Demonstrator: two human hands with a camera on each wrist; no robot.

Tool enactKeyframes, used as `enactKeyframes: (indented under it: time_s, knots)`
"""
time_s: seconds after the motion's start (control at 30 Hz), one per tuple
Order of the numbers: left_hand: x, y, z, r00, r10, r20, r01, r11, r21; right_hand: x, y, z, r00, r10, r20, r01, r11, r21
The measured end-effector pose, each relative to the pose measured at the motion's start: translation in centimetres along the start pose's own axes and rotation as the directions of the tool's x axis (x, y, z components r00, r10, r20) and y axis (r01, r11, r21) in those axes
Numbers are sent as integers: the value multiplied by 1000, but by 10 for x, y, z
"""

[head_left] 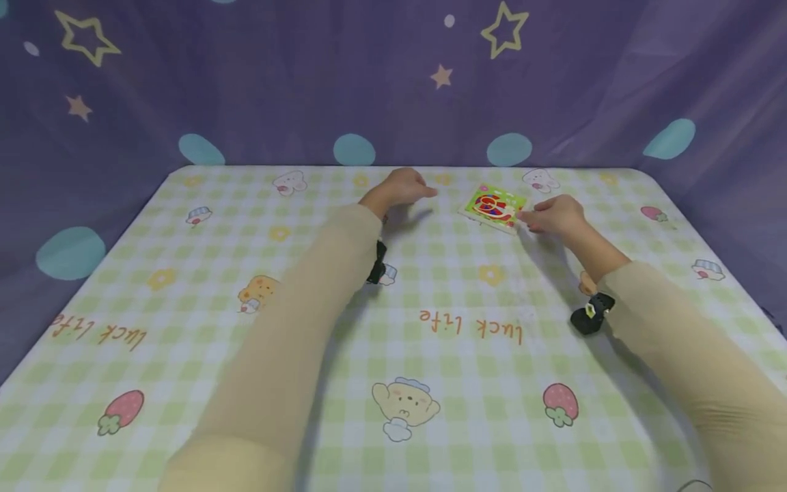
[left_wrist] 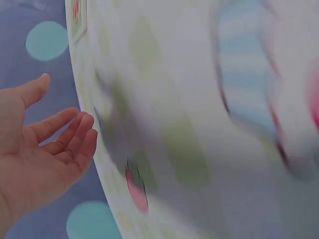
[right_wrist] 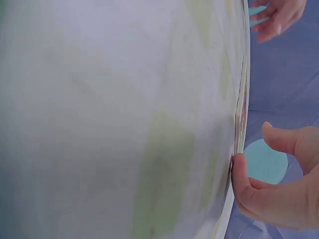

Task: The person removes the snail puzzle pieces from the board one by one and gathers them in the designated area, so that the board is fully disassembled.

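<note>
A small flat square puzzle board [head_left: 492, 206] lies toward the far side of the table. Its face is bright green with red and blue curved segments and a pale border. Fingertips of my right hand [head_left: 556, 213] touch the board's right edge. In the right wrist view that hand [right_wrist: 279, 184] has its index finger at the end of the thin board [right_wrist: 241, 112], with the thumb held apart from it. Left of the board, my left hand [head_left: 402, 188] hovers over the cloth. The left wrist view shows this hand [left_wrist: 55, 144] with loosely bent fingers around nothing.
A green-and-white checked tablecloth [head_left: 344, 342] printed with strawberries, animals and lettering covers the table. Behind the far edge hangs a purple curtain [head_left: 277, 82] with stars and teal spots. A black wrist camera [head_left: 592, 314] sits below the right sleeve.
</note>
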State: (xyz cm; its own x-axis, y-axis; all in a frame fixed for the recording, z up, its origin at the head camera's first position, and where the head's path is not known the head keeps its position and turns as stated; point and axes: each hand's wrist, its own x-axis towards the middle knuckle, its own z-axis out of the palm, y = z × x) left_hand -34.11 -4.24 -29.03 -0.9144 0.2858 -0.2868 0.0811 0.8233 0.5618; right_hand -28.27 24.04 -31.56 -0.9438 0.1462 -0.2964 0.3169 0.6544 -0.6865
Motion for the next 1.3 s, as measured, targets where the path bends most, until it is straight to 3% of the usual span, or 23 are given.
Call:
enactKeyframes:
  time_s: [0.23,0.43,0.57,0.73,0.83,0.97,1.03,1.1,1.2,1.3]
  knots:
    - [21,28,23,1000,25,13,-26,998,62,3,-6,-1,996,77,52,-83,987,134]
    - [27,51,40,999,45,4,-45,990,133,6,-6,-2,993,99,57,-106,984,140]
    - [29,63,49,1000,28,3,-28,990,142,11,-8,-1,993,116,7,-116,985,127]
    - [28,69,60,997,-27,-79,35,994,107,16,-13,3,987,154,-52,-151,986,64]
    - [25,71,66,985,-67,-157,86,989,117,16,-15,7,984,167,-58,-164,985,55]
    - [22,73,69,957,-134,-256,177,972,154,12,-19,12,989,106,-107,-114,990,-76]
    - [20,74,69,948,-168,-272,213,966,144,10,-20,14,988,40,-147,-72,974,-216]
    - [18,74,68,942,-191,-276,235,962,137,8,-20,17,985,-17,-170,-34,956,-291]
    - [14,73,67,939,-206,-274,248,960,129,5,-20,20,979,-83,-185,17,943,-333]
    - [9,70,66,941,-201,-273,241,963,122,1,-20,22,978,-95,-186,41,961,-274]
